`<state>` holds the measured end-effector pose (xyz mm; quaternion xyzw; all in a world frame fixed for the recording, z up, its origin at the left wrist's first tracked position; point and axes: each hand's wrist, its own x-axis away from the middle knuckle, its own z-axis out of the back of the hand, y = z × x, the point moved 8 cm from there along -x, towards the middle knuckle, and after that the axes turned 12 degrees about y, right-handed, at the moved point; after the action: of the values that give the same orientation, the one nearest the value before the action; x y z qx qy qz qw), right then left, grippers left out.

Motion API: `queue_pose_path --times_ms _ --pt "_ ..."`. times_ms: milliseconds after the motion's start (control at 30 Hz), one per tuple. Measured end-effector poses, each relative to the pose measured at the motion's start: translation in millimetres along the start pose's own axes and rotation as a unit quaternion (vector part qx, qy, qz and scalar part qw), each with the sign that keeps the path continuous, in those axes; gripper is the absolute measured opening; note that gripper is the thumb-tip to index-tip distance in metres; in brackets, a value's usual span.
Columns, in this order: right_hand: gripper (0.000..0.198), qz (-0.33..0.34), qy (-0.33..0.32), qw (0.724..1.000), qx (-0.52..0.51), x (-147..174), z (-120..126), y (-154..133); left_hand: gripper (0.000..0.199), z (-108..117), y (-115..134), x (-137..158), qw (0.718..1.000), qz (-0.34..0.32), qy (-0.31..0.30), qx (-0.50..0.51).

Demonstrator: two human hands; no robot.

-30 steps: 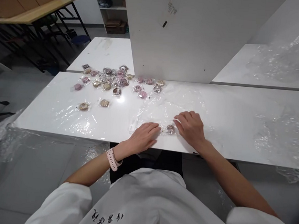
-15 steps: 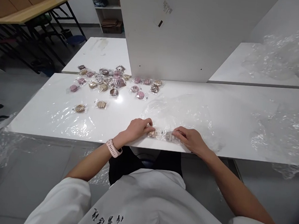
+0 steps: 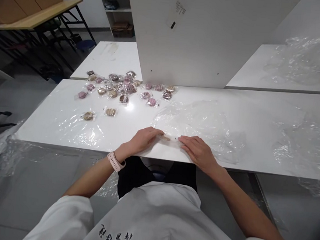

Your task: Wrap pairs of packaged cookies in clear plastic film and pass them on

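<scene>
At the table's near edge, the left hand and right hand lie flat, fingers nearly together, pinning a small wrapped snack inside a clear plastic bag (apparently to flatten it). Other wrapped snacks lie scattered toward the far-left corner.

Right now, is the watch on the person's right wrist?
No. The pink watch sits on the left wrist, behind the left hand; the right hand has a bare wrist.
</scene>
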<state>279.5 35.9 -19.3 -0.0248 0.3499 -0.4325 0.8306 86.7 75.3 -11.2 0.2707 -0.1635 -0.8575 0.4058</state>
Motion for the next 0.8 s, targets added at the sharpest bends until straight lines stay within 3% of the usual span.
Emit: queue_pose_path --times_ms 100,200,300,400,500,600,667,800 --pt "0.032 -0.087 -0.042 0.995 -0.023 -16.8 -5.8 32.4 0.019 -2.2 -30.8 -24.1 0.987 0.147 -0.035 0.060" --pt "0.027 -0.132 -0.057 0.988 0.059 -33.0 -2.2 47.8 0.018 -2.8 -46.2 -38.3 0.974 0.225 -0.028 0.007" --pt "0.027 -0.061 0.010 0.988 0.140 -42.0 7.0 26.2 0.035 15.5 -43.8 -37.0 0.969 0.206 0.090 -0.100" --pt "0.037 0.031 -0.003 0.995 0.091 -33.0 -8.7 -6.6 0.052 33.9 -47.1 -13.4 0.942 0.259 0.173 -0.123" --pt "0.046 0.060 -0.064 0.995 0.053 -19.2 -31.7 -21.4 0.055 33.3 -55.7 9.3 0.920 0.362 0.116 -0.090" --pt "0.049 0.043 -0.087 0.994 0.046 -13.3 -40.7 -20.6 0.039 28.3 -49.9 10.6 0.920 0.382 0.076 -0.046" --pt "0.049 0.038 -0.090 0.994 0.041 -12.5 -41.4 -19.0 0.031 23.1 -44.2 4.9 0.914 0.390 0.107 0.035" --pt "0.048 0.036 -0.087 0.995 0.041 -14.5 -42.7 -16.0 0.019 1.3 -25.5 -4.3 0.872 0.389 0.218 0.200"
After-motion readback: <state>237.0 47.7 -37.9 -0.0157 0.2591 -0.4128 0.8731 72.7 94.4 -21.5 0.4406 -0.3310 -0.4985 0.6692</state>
